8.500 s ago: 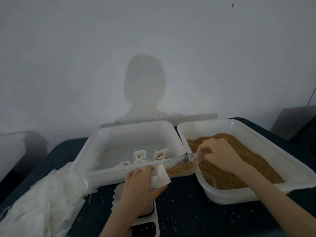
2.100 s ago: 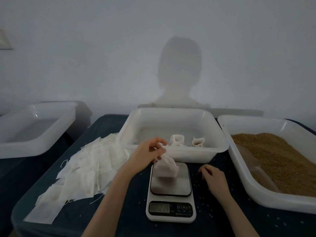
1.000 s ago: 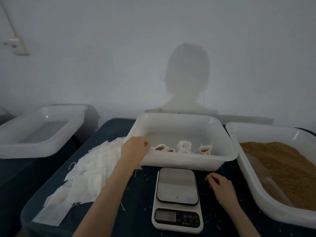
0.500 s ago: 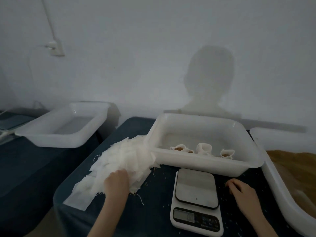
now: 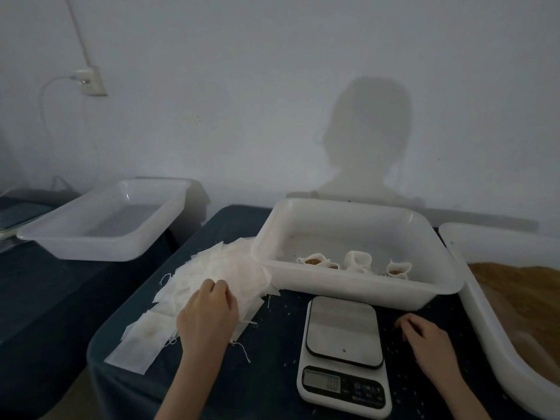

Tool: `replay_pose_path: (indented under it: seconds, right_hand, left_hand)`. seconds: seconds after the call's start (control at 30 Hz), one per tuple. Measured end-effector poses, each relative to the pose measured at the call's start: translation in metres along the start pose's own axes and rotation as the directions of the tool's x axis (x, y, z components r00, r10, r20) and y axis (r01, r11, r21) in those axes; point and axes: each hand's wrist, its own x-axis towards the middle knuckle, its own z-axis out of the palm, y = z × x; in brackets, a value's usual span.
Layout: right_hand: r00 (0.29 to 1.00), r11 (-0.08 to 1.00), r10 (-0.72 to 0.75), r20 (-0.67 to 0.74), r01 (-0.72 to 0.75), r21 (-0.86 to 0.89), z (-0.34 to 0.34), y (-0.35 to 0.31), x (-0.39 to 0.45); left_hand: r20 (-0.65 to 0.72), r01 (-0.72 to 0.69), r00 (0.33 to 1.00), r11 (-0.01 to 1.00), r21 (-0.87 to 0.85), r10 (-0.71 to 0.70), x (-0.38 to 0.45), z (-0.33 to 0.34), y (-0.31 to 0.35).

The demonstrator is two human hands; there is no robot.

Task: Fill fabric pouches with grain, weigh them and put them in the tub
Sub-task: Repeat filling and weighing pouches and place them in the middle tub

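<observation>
My left hand (image 5: pixel 207 310) lies on the pile of empty white fabric pouches (image 5: pixel 224 268) at the left of the dark table, its fingers curled down and pinching at a pouch on top. My right hand (image 5: pixel 424 334) rests on the table to the right of the scale (image 5: pixel 342 331), fingers loosely curled and holding nothing. The scale's plate is bare. Behind it stands the white tub (image 5: pixel 357 291) holding several filled pouches (image 5: pixel 357 260) with their tops open. A large tub (image 5: pixel 485 316) of brown grain (image 5: pixel 521 286) is at the right edge.
Another white tub (image 5: pixel 100 225) with nothing in it sits on a separate dark surface to the left, across a gap. Spilled grains dot the table around the scale. A wall socket (image 5: pixel 91 81) with a cable hangs on the wall behind.
The filled pouch went from the scale into the middle tub. My left hand then swung left and now sits further up the pile of empty pouches. My right hand stayed put.
</observation>
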Motion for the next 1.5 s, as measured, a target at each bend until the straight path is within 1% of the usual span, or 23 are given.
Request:
replay_pose_path:
  seconds: [0.03,0.07,0.1,0.17,0.27,0.4,0.5,0.53,0.57,0.67,0.73,0.8,0.87,1.03,1.13,1.17,1.2,1.23,1.3,1.37,1.43,1.5]
  right_hand:
    - [1.000,1.000,0.000,0.000,0.000,-0.004,0.000,0.000,0.000]
    - [1.000,1.000,-0.001,-0.001,0.001,-0.006,-0.001,0.000,0.000]
    - [1.000,1.000,-0.003,-0.002,0.003,-0.005,-0.001,0.000,0.000]
    - [1.000,1.000,-0.006,-0.001,0.006,-0.004,0.000,0.001,0.000]
    - [1.000,1.000,-0.004,-0.001,0.004,-0.006,0.000,0.000,-0.001]
    - [1.000,1.000,-0.010,0.009,0.010,-0.021,0.000,0.000,-0.001]
    - [1.000,1.000,-0.014,0.011,0.014,-0.021,-0.001,-0.001,-0.001]
    - [1.000,1.000,-0.016,0.011,0.016,-0.023,-0.001,-0.001,-0.001]
    - [1.000,1.000,-0.016,0.015,0.016,-0.023,-0.001,-0.001,-0.001]
    - [1.000,1.000,-0.021,0.023,0.021,-0.017,-0.001,-0.002,-0.001]
    - [1.000,1.000,-0.020,0.021,0.020,-0.013,-0.001,-0.001,-0.001]
    - [1.000,1.000,-0.014,0.020,0.014,-0.002,-0.001,-0.001,-0.002]
    - [1.000,1.000,-0.007,0.018,0.007,0.010,-0.001,0.000,-0.002]
    - [1.000,1.000,-0.011,0.016,0.010,0.025,-0.001,0.001,-0.001]
    - [1.000,0.999,-0.005,-0.001,0.005,0.053,0.000,0.002,-0.001]
    - [1.000,0.997,-0.002,-0.015,0.003,0.072,0.000,0.002,-0.001]
    - [0.999,0.995,-0.002,-0.032,0.005,0.096,0.000,0.001,-0.001]
    - [0.999,0.993,-0.007,-0.050,0.013,0.119,0.000,0.001,-0.001]
    - [0.996,0.988,-0.033,-0.083,0.045,0.151,-0.001,-0.003,-0.003]
    - [0.994,0.982,-0.069,-0.090,0.083,0.170,-0.002,-0.007,-0.005]
    - [0.992,0.970,-0.093,-0.085,0.110,0.219,-0.003,-0.015,-0.009]
    - [0.991,0.943,-0.109,-0.078,0.128,0.309,-0.006,-0.025,-0.012]
  left_hand:
    - [-0.069,-0.008,0.998,0.998,-0.054,0.004,0.001,-0.002,0.001]
    - [-0.096,-0.004,0.995,0.997,-0.078,-0.004,0.003,-0.004,0.003]
    - [-0.088,0.015,0.996,0.997,-0.079,-0.022,0.004,-0.004,0.003]
    - [-0.036,0.086,0.996,0.995,-0.040,-0.088,0.009,-0.001,0.001]
    - [0.048,0.150,0.987,0.988,0.042,-0.152,0.019,0.005,-0.007]
    - [0.054,0.277,0.960,0.961,-0.024,-0.275,0.032,0.008,-0.023]
    - [0.207,0.372,0.909,0.928,-0.016,-0.361,0.044,0.009,-0.034]
    - [0.226,0.386,0.900,0.922,-0.016,-0.373,0.046,0.008,-0.036]
    - [0.209,0.387,0.904,0.922,-0.034,-0.372,0.048,0.007,-0.036]
    - [0.073,0.355,0.935,0.918,-0.175,-0.348,0.048,0.001,-0.031]
    - [-0.029,0.288,0.951,0.913,-0.288,-0.309,0.049,-0.004,-0.025]
    - [-0.128,0.213,0.952,0.901,-0.379,-0.279,0.051,-0.009,-0.020]
    - [-0.200,0.175,0.943,0.909,-0.379,-0.265,0.055,-0.014,-0.017]
    - [-0.322,0.081,0.933,0.965,-0.251,-0.161,0.059,-0.026,-0.009]
    - [-0.342,-0.004,0.937,0.973,-0.230,-0.077,0.054,-0.033,0.002]
    - [-0.324,-0.030,0.944,0.965,-0.259,-0.058,0.051,-0.034,0.007]
    - [-0.289,-0.042,0.956,0.945,-0.325,-0.057,0.047,-0.034,0.014]
    - [-0.232,-0.038,0.970,0.902,-0.430,-0.069,0.043,-0.035,0.021]
    - [-0.069,0.006,0.995,0.752,-0.660,-0.068,0.035,-0.034,0.037]
    - [0.095,0.071,0.995,0.591,-0.803,0.009,0.027,-0.032,0.055]
    - [0.252,0.174,0.961,0.463,-0.869,0.113,0.019,-0.029,0.074]
    - [0.400,0.292,0.890,0.397,-0.870,0.221,0.010,-0.021,0.090]
